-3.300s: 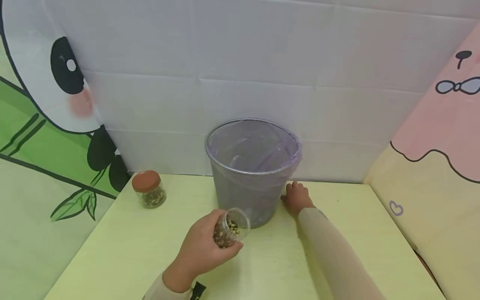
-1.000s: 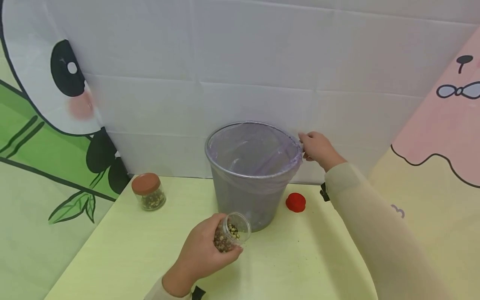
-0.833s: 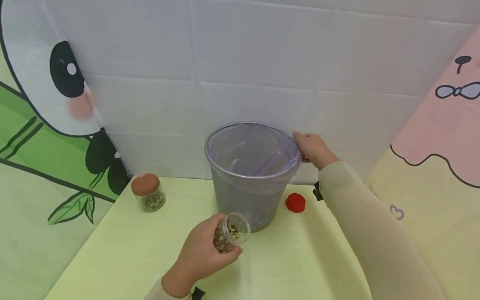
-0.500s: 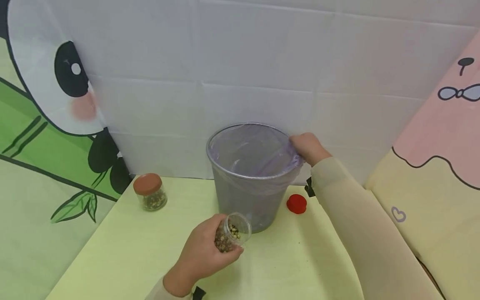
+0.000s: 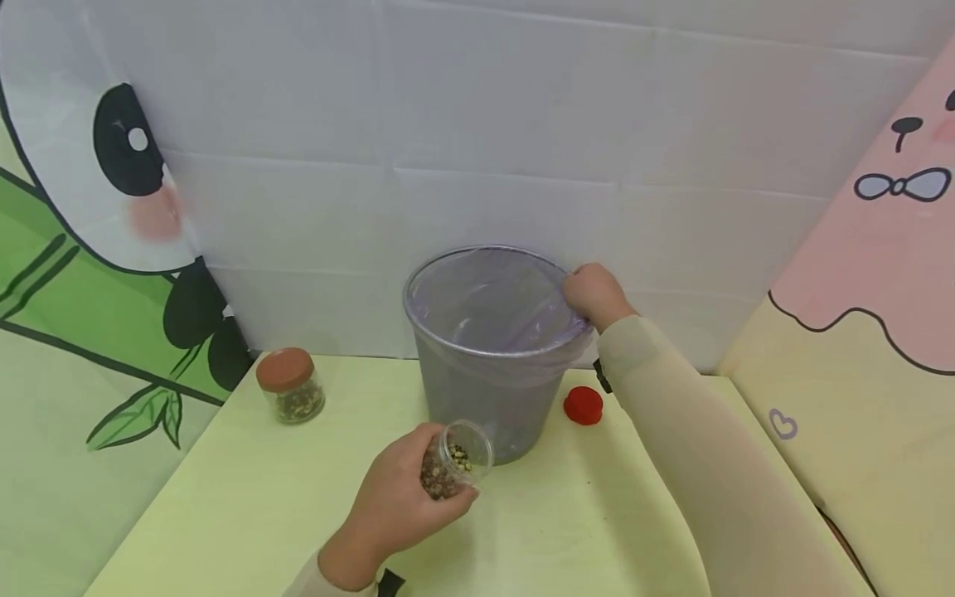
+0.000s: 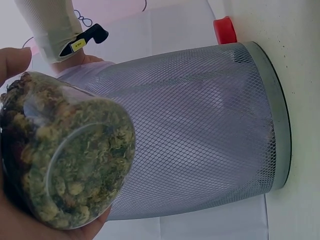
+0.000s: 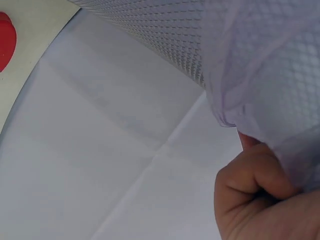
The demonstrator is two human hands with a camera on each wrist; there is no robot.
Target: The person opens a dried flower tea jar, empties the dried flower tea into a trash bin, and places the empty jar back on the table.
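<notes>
An open jar (image 5: pixel 457 461) in the left grip (image 5: pixel 403 489), a liner (image 5: pixel 481 303) in the right grip (image 5: pixel 597 292)

In the head view, the left grip curls round the jar, thumb below, and holds it tilted with its mouth facing right. The bin (image 5: pixel 485 402) stands upright just beyond this grip. The right grip folds over the far right of the bin's rim, where the liner turns outward. Below the right grip, a red cap (image 5: pixel 584 405) sits beside the bin. Beyond the left grip and to its left, a lidded jar (image 5: pixel 291 388) stands well apart. The desk (image 5: pixel 224 506) is pale yellow and looks smooth, with dark specks below the right grip. A creased white sheet (image 5: pixel 485 124) hangs behind, between cartoon panels.

The left wrist view shows the jar's base, packed with dried bits (image 6: pixel 82 165). It is probably light; the clear side looks slick, and glass or plastic I cannot tell. Its round body, clear of the mouth, seems the best hold. The bin's mesh looks stiff, so the rim should suit a hand.

In the right wrist view, the right grip is curled at the liner's edge; whether it pinches film alone or rim too, I cannot tell. The liner is thin, limp and likely to tear, so a gathered fold is a safer hold.
</notes>
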